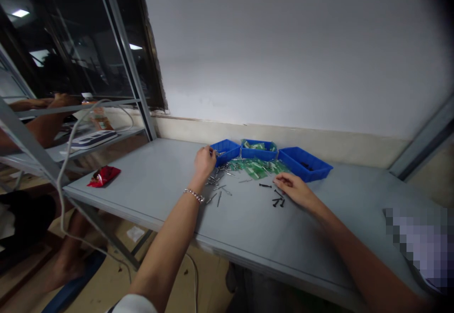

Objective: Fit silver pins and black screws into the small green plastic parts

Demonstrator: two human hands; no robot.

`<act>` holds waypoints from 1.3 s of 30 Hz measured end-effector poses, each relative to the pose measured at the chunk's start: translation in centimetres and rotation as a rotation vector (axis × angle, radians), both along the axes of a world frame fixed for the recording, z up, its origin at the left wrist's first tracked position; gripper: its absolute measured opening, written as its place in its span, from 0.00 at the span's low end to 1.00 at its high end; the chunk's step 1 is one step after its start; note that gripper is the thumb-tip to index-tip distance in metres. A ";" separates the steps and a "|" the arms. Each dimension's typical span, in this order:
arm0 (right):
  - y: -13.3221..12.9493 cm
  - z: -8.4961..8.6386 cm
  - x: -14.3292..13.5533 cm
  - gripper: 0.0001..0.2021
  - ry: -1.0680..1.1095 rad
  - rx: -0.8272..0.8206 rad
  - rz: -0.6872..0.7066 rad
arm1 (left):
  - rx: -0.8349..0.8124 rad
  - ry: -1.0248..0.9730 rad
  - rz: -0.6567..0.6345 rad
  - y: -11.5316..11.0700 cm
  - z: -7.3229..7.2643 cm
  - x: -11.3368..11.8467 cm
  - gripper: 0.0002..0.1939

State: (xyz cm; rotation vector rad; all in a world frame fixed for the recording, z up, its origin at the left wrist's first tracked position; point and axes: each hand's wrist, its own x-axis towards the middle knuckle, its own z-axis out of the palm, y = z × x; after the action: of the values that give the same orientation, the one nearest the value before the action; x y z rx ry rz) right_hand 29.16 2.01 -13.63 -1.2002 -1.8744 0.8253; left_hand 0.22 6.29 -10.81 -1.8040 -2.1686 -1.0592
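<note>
My left hand [205,160] is at the near left edge of the left blue bin [232,148], its fingers curled together at the rim; what they hold is too small to name. Silver metal pieces [219,197] lie scattered beside and below it. My right hand [289,185] hovers low over the table, thumb and fingertips pressed together, their contents unclear. Several black screws [276,203] lie just below it. Green packets [256,168] spread before the middle blue bin [258,152], which holds more packets. Dark pieces sit inside the right blue bin [315,173].
A red packet [104,176] lies on the grey table [149,180] at the left. A pixelated object [418,242] is at the right. Beyond the metal frame [122,43], another person's arms [46,124] rest near a bottle [101,118] and a white cable hangs down.
</note>
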 end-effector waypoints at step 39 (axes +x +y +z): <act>-0.4 0.4 -0.1 0.14 -0.152 0.073 -0.033 | -0.149 0.040 0.052 -0.1 -0.1 0.1 0.16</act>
State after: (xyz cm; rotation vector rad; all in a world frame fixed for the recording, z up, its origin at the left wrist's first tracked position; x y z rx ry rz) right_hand 29.09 1.66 -13.21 -1.2746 -1.9832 0.6581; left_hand 0.32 6.15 -10.87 -1.8004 -2.3129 -0.8647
